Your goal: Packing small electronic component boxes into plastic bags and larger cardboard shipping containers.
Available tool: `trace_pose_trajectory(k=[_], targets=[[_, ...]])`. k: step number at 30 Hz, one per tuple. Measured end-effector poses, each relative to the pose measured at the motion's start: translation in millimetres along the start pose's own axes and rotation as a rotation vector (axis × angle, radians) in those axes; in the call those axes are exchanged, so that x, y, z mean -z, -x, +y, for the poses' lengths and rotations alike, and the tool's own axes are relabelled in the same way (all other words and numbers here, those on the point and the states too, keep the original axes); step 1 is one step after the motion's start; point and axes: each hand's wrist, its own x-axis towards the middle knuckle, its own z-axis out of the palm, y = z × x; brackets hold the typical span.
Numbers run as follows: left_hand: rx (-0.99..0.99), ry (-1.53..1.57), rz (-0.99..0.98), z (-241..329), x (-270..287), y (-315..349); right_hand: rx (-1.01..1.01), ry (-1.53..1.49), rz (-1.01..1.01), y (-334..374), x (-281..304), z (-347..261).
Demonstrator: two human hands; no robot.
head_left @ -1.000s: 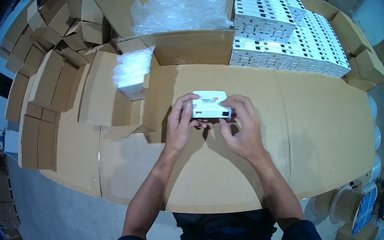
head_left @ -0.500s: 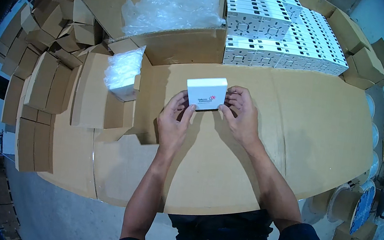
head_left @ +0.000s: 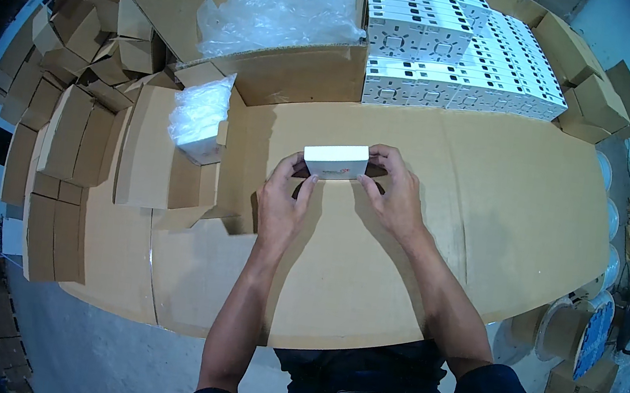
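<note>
Between both hands, above the middle of the cardboard-covered table (head_left: 375, 284), is a small white box (head_left: 337, 160) with a little printing on its near face. My left hand (head_left: 284, 196) grips its left end, thumb at the near lower corner. At the right end my right hand (head_left: 393, 192) holds it the same way. The far fingers of both hands are partly hidden behind the box. Left of my left hand, an open carton (head_left: 150, 147) holds items in clear bubble wrap (head_left: 202, 114).
A large carton (head_left: 307, 76) full of clear plastic wrap (head_left: 275, 12) stands at the back. Beside it, many white boxes (head_left: 468, 89) are stacked in rows. Empty cartons (head_left: 75, 141) pile up at the left. Cable reels (head_left: 571, 334) stand past the table's right edge.
The white box has tipped in my hands, so its top side shows more broadly and its printed face looks foreshortened. Both hands keep their hold in nearly the same place.
</note>
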Motion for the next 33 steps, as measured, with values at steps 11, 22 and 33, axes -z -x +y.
trace_pose_trajectory(k=[11, 22, 33], targets=[[-0.056, -0.139, -0.021, -2.7, 3.5, 0.4, 0.211, 0.499, -0.105, 1.6, 1.8, 11.7], [-0.19, -0.02, 0.2, 62.0, 42.5, -1.7, 0.162, 0.519, -0.123, 2.3, 14.0, -16.3], [-0.469, -0.158, 0.351, 175.4, 81.4, -223.8, 0.166, 0.467, -0.091, -17.8, 28.3, -49.6]])
